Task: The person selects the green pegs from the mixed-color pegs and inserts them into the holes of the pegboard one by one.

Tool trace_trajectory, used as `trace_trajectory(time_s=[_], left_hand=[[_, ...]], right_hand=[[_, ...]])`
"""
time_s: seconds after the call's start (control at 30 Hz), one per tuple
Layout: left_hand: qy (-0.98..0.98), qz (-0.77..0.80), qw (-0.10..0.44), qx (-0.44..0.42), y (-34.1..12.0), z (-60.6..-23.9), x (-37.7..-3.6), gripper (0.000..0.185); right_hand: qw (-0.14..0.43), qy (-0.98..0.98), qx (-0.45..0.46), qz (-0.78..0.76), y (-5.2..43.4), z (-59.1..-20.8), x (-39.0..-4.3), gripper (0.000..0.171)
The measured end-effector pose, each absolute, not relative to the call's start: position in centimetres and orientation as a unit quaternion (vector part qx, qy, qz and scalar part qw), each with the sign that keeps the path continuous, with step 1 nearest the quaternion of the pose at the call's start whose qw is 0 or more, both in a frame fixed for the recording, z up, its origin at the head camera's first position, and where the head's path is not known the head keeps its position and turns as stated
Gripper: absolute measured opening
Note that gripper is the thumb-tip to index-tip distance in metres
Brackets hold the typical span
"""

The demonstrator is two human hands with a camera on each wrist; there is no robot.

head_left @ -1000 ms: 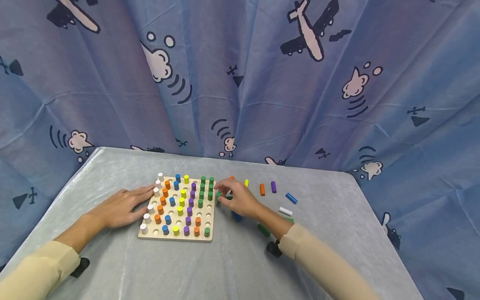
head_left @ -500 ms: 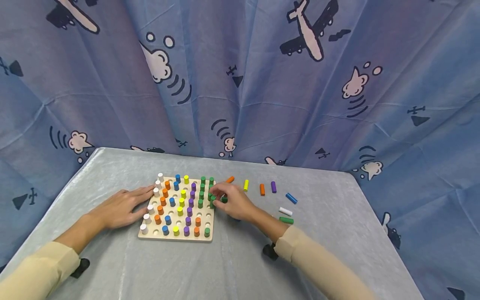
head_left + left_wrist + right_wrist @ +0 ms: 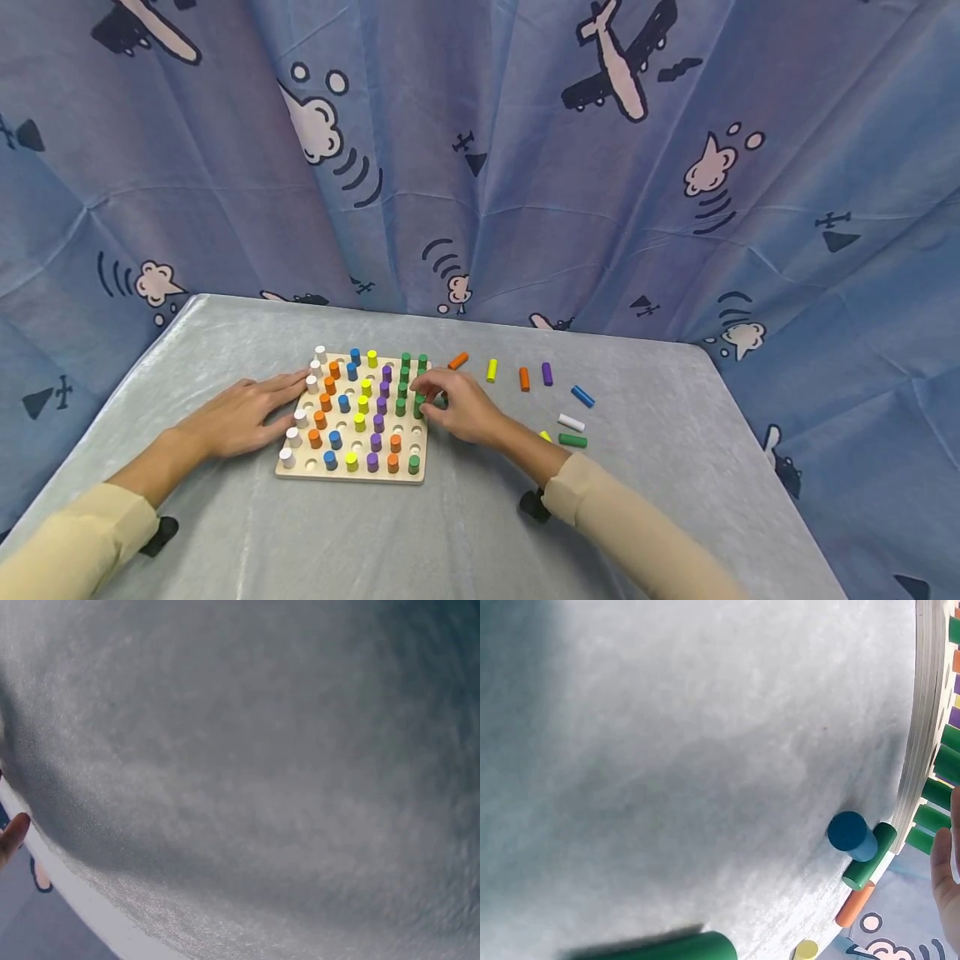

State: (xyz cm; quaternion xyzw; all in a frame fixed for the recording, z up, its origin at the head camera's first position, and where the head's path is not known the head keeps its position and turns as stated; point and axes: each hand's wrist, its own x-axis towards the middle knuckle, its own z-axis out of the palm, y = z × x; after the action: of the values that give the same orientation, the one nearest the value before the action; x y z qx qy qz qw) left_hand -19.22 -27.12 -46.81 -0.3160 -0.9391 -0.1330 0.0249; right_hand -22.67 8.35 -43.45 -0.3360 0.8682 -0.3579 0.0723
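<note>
A wooden pegboard (image 3: pixel 339 471) lies on the grey cloth, with coloured pegs standing in columns. My left hand (image 3: pixel 243 410) rests flat on the cloth, its straight fingers touching the board's left edge. My right hand (image 3: pixel 426 397) is at the board's right edge, where its fingers pinch a green peg (image 3: pixel 418 407) over the green column. In the right wrist view, a blue peg (image 3: pixel 850 833) and a green peg (image 3: pixel 869 856) lie beside the board's edge (image 3: pixel 922 727). The left wrist view shows only cloth and a fingertip (image 3: pixel 11 837).
Loose pegs lie right of the board: orange (image 3: pixel 458 360), yellow (image 3: pixel 492 370), orange (image 3: pixel 524 379), purple (image 3: pixel 547 373), blue (image 3: pixel 582 396), white (image 3: pixel 571 422) and green (image 3: pixel 572 440). A patterned blue curtain (image 3: pixel 480 167) hangs behind the table.
My right hand has moved left from the loose pegs to the board's right column, carrying a green peg. The left hand has stayed still.
</note>
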Motion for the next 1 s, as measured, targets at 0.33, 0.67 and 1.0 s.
trace_trajectory(time_s=[0.33,0.67,1.0], left_hand=[[-0.940,-0.134,0.023,-0.313,-27.1,-46.7,-19.2,0.057],[-0.938,-0.135,0.031,-0.317,-27.1,-46.7,-19.1,0.056],[-0.939,-0.138,0.021,-0.315,-27.3,-46.6,-19.2,0.057]], right_hand=[[0.075,0.872,-0.331,-0.353,8.3,-43.7,-22.8,0.025],[0.084,0.873,-0.325,-0.353,8.4,-43.4,-22.9,0.025],[0.067,0.891,-0.286,-0.347,10.5,-43.4,-24.4,0.027]])
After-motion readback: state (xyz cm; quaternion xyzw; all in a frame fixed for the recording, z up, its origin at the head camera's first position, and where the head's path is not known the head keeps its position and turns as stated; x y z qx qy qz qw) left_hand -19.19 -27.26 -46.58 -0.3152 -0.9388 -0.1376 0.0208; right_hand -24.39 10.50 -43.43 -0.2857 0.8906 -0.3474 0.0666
